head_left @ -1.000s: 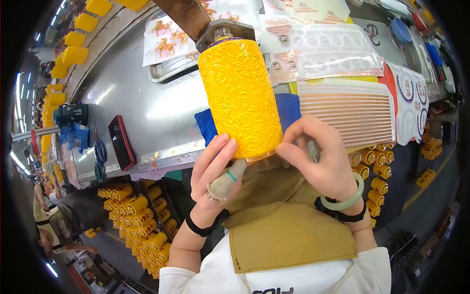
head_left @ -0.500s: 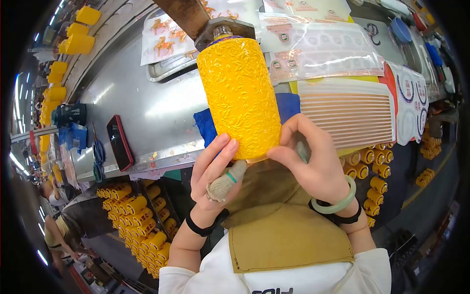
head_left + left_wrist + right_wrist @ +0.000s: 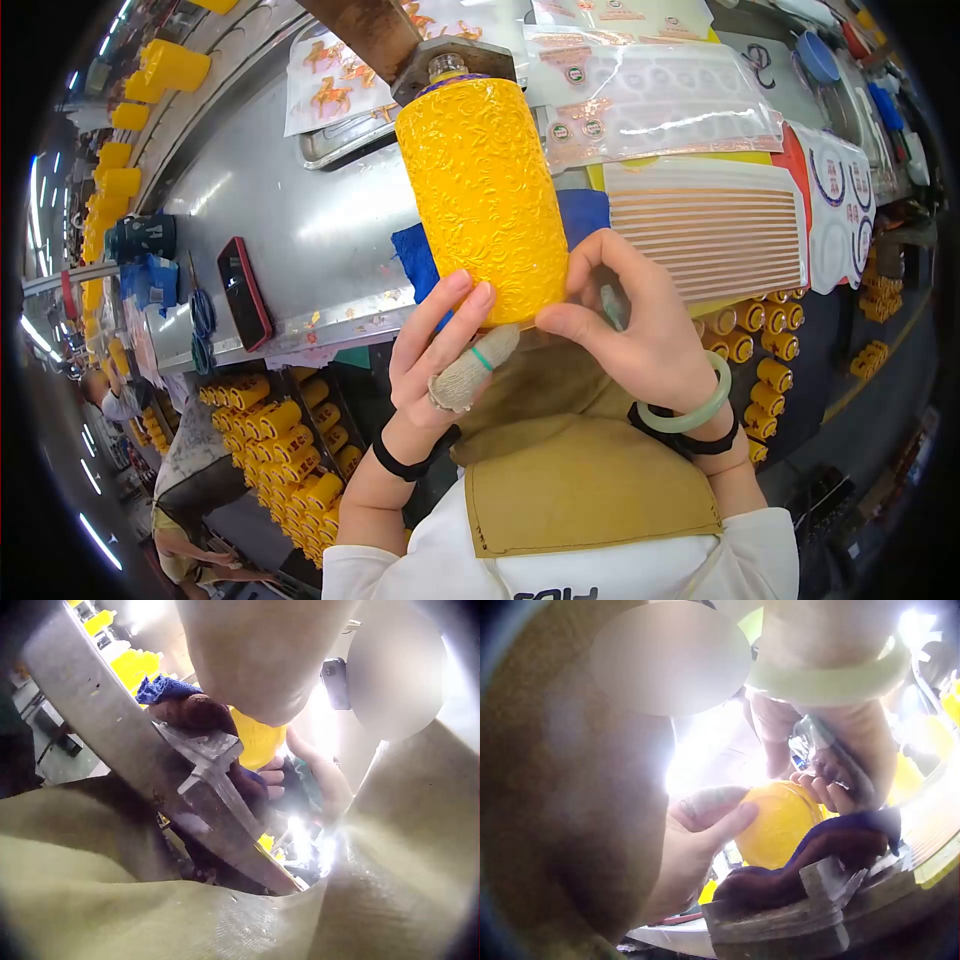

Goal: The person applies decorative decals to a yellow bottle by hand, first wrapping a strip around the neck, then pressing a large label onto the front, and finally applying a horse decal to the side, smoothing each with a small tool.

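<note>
Slightly leftward, the yellow bottle [image 3: 485, 200] has been shifted since the earlier frame, and the right thumb has been drawn further in along its base. At upper centre of the frame, its lower end is held: by the left hand [image 3: 425, 375], two fingers laid gently bent on its side; and by the right hand [image 3: 650, 340], thumb and curled forefinger at the edge. Whether anything thin is pinched there cannot be told. Should the base be pushed unevenly, the neck might be twisted in the scuffed metal bracket [image 3: 490, 58], or the glossy, scroll-embossed surface marked by a slipping thumb. Coarse, matt fabric is suggested by the grey finger cover [image 3: 472, 375]; the blue cloth [image 3: 587, 215] looks soft.
</note>
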Demonstrator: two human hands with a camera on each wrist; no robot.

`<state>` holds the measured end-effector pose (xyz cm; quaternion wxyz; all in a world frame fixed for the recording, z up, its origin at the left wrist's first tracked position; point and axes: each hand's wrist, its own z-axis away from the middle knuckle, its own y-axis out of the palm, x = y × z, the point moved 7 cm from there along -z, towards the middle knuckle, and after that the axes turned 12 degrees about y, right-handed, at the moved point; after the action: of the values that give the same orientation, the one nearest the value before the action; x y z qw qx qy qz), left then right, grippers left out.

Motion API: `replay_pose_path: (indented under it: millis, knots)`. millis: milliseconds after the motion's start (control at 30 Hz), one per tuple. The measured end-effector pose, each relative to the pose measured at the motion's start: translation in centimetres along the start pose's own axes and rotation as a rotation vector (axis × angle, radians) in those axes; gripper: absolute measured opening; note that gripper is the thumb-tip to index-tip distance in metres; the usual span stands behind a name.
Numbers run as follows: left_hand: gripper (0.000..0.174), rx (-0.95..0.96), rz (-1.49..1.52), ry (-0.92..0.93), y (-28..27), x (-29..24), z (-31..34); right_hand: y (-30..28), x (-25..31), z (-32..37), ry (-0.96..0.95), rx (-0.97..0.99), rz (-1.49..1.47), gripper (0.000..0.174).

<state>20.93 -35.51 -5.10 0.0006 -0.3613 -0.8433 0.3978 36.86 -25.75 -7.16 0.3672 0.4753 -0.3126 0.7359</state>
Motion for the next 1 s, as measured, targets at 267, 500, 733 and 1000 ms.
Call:
replay_pose_path:
  millis: [267,500,733,1000]
  knots:
    - [0.029,0.012,-0.089,0.059,0.3,-0.2,-0.4,-0.2,0.6,-0.1,-0.019,0.023,-0.030,0.019]
    - [0.026,0.183,-0.049,0.127,1.2,-0.6,-3.9,-0.1,0.3,0.4,0.133,0.090,-0.273,0.017]
    - [0.015,-0.098,-0.046,-0.081,0.5,0.3,-0.3,-5.9,-0.7,1.2,-0.031,-0.201,-0.315,0.037]
    - [0.024,0.036,-0.034,0.046,0.4,0.1,-2.5,-3.6,1.8,1.1,-0.077,-0.094,-0.158,0.035]
